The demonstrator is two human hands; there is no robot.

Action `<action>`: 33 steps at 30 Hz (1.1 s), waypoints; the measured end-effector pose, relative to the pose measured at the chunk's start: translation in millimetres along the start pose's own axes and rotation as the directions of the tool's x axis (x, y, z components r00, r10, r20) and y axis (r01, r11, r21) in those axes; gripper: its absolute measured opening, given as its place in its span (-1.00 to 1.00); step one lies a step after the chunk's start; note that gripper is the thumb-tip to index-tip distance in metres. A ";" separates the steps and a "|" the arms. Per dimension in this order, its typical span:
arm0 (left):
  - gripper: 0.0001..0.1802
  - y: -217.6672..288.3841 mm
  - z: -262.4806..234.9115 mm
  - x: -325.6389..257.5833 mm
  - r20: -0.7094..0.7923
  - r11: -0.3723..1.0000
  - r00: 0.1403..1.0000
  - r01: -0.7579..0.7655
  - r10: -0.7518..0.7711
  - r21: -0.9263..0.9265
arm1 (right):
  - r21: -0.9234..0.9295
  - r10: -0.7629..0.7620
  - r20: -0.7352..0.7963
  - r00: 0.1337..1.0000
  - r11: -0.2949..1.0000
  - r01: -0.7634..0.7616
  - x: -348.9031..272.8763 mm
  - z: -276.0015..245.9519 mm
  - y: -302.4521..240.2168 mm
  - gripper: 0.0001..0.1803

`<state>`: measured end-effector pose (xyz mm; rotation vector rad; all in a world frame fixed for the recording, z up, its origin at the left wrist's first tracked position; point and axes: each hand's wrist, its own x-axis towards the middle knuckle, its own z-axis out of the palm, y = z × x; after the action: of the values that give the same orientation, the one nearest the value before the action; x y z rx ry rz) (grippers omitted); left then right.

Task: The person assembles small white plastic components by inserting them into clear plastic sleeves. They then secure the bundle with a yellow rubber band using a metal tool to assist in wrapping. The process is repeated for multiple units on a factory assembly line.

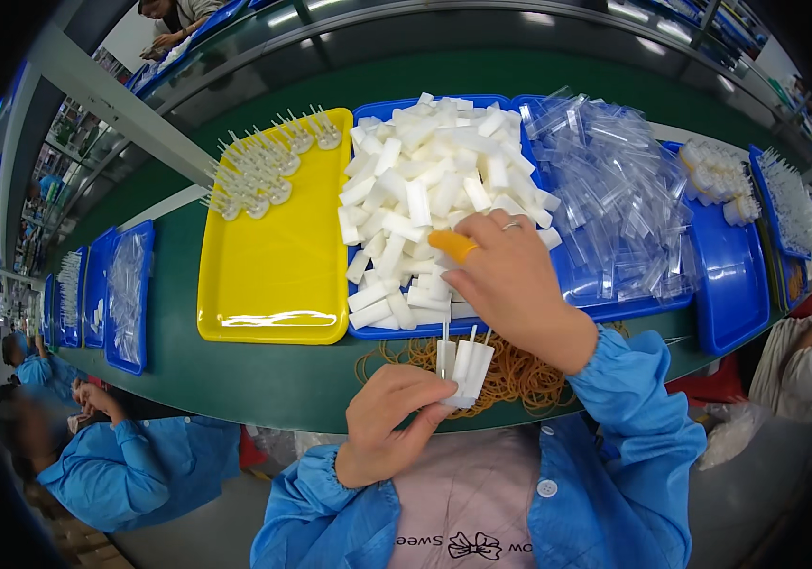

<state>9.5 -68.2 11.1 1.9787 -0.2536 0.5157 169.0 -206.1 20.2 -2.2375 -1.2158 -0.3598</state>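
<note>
White piece of upright foam blocks and thin pins, seemingly part-built, is pinched in the left hand over the green desk. The right hand bends over loose white foam blocks; I cannot tell whether it grips one. That heap and the bare-pinned white pieces in the yellow plastic tray suggest much remains.

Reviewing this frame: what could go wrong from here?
One of the white stemmed pieces might slip, since the left hand grips them near their lower ends. Anything dropped could tangle in the loose rubber bands. The white blocks are heaped high, so the right hand might knock some off.
</note>
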 end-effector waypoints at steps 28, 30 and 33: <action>-0.61 3.8 -4.9 0.1 0.166 0.977 0.965 -0.213 0.205 0.030 | 0.816 0.355 0.495 0.793 0.123 -0.565 -24.4 -35.8 3.6 -0.71; -0.62 3.8 -4.5 0.5 0.181 0.976 0.961 -0.218 0.210 0.026 | 0.803 0.333 0.507 0.795 0.153 -0.576 -25.1 -37.9 5.7 -0.71; -0.63 5.0 -5.2 2.7 0.211 0.969 0.950 -0.243 0.229 0.040 | 0.776 0.334 0.527 0.781 0.184 -0.603 -23.7 -47.4 9.8 -0.72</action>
<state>8.7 -65.7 18.3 2.0797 -0.6159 0.4767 165.5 -254.5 43.7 -1.4289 -0.4430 0.7638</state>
